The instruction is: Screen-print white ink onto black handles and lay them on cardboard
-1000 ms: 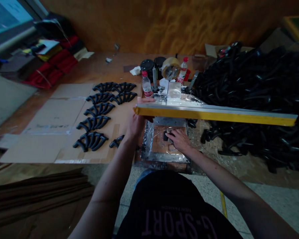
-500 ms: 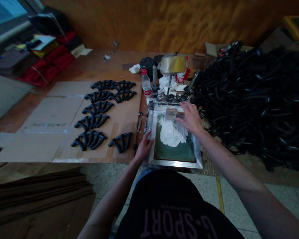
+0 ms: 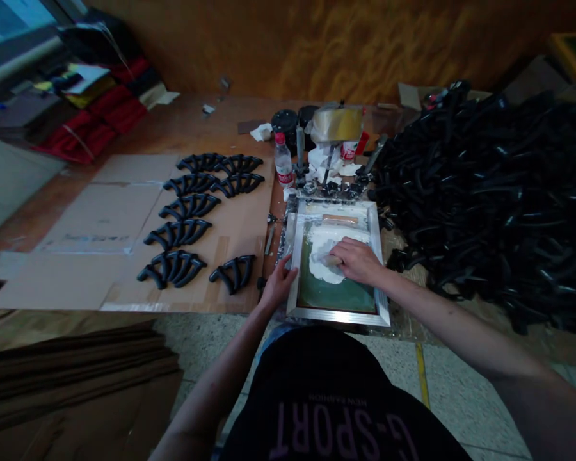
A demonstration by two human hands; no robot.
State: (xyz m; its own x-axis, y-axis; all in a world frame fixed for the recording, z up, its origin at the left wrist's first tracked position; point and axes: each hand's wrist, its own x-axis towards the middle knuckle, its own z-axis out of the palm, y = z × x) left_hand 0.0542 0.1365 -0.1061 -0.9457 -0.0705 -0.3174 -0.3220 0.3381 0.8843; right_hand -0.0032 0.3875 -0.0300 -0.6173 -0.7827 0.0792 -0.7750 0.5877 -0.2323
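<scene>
A silk-screen printing frame (image 3: pixel 338 316) with a metal rim and green mesh lies in front of me. White ink (image 3: pixel 324 240) is spread thickly over the mesh's upper middle. My right hand (image 3: pixel 358 259) is closed around a small pale scraper (image 3: pixel 333 260), whose blade is blurred and touches the ink. At the top of the screen rests a squeegee (image 3: pixel 340 219) with a wooden-looking edge. My left hand (image 3: pixel 279 283) grips the left rim of the frame, its fingers and thumb against the metal.
Rows of black curved handles (image 3: pixel 177 234) lie on cardboard (image 3: pixel 120 218) at the left. A big heap of similar black parts (image 3: pixel 484 192) fills the right side. Behind the frame stand a red-capped bottle (image 3: pixel 283 160), a tape roll (image 3: pixel 336 125) and crumpled white tissue (image 3: pixel 324 157).
My right hand has moved from the screen's top edge down into the white ink, now with the scraper. The squeegee has been left at the top. My left hand stays on the rim.
</scene>
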